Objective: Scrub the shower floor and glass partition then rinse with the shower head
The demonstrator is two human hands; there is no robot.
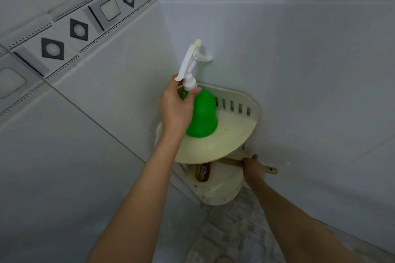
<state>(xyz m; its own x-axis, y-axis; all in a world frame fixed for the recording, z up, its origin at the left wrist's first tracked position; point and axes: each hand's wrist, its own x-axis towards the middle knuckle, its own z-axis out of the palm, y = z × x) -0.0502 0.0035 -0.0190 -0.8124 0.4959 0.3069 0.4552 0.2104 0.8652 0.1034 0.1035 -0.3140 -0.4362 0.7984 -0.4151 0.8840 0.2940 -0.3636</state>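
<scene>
Two bare forearms reach up into the tiled corner. The left hand (pixel 177 109) has its fingers (pixel 192 95) clamped round the neck of an upright green plastic spray bottle with a white trigger (pixel 203 113), which stands on the top tier of a cream plastic corner shelf (pixel 224 141). The right hand (pixel 253 168) has its fingers closed round a brown wooden-handled brush (pixel 230 161) on the lower tier, half hidden by the tier above.

One each: spray bottle (pixel 203 113), brush (pixel 203 173), corner shelf (pixel 235 134), wall hook (pixel 203 57). Two hands: left hand (pixel 173 107), right hand (pixel 253 168).

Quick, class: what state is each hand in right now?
Left hand: grips the green spray bottle by its neck.
Right hand: grips a wooden handle.
</scene>
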